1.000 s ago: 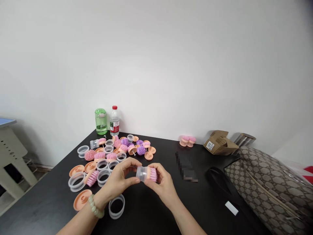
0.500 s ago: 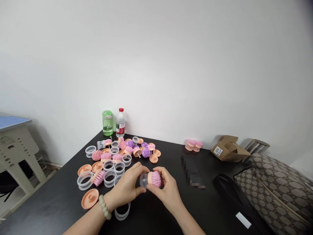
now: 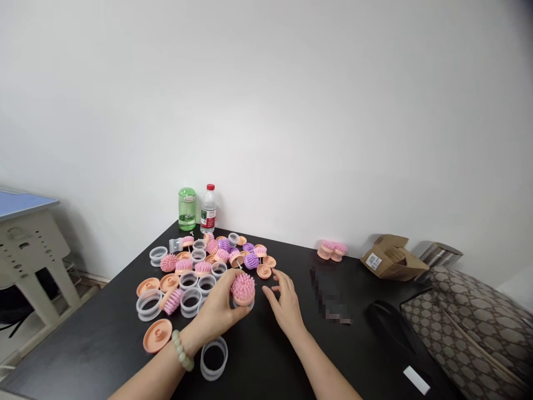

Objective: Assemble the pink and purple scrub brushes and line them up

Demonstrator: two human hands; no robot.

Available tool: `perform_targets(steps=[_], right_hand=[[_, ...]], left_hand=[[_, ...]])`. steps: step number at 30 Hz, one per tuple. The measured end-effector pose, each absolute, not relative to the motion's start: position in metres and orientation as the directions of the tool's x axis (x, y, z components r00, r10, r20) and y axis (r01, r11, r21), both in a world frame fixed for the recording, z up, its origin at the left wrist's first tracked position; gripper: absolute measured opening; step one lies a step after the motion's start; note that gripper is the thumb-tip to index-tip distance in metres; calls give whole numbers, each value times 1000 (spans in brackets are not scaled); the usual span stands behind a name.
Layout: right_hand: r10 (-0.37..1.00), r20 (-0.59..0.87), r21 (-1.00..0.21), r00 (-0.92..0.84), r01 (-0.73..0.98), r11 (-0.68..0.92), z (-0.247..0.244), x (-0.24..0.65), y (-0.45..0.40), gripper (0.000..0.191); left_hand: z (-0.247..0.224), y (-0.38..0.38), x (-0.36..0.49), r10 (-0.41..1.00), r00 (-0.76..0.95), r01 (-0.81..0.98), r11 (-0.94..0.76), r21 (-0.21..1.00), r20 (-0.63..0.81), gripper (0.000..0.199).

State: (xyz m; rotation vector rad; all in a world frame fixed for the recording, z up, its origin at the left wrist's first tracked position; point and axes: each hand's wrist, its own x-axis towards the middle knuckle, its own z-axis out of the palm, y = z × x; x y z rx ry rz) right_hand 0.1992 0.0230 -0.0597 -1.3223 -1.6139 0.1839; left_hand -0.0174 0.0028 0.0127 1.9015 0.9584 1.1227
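Note:
In my left hand (image 3: pixel 220 304) is a pink bristled brush head (image 3: pixel 243 289) with a clear plastic part under it, bristles facing up toward me. My right hand (image 3: pixel 285 300) is just to the right, fingers apart and holding nothing. Left of my hands lie several clear plastic rings (image 3: pixel 190 302), peach round discs (image 3: pixel 157 335) and pink brush heads (image 3: pixel 171 301). Purple brush heads (image 3: pixel 251 261) lie farther back in the pile. One clear ring (image 3: pixel 214 359) rests below my left wrist.
At the back left stand a green bottle (image 3: pixel 187 209) and a red-capped water bottle (image 3: pixel 208 209). Two pink brushes (image 3: pixel 332 250) sit near the wall. To the right are a crumpled brown box (image 3: pixel 391 256), a metallic cylinder (image 3: pixel 440 255) and a patterned bag (image 3: pixel 466 322).
My right hand has let go of the brush head and drawn away to the right. In my left hand the brush has turned, so its bristles now point upward.

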Motion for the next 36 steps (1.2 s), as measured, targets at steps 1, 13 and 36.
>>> perform_targets(steps=[1, 13, 36], right_hand=[[802, 586, -638, 114, 676, 370, -65, 200, 32, 42], [820, 544, -508, 179, 848, 152, -76, 188, 83, 23], [841, 541, -711, 9, 540, 451, -25, 160, -15, 53]], left_hand=[[12, 4, -18, 884, 319, 231, -422, 877, 341, 56], [18, 7, -15, 947, 210, 92, -267, 959, 244, 56], [12, 10, -16, 938, 271, -12, -220, 976, 214, 53]])
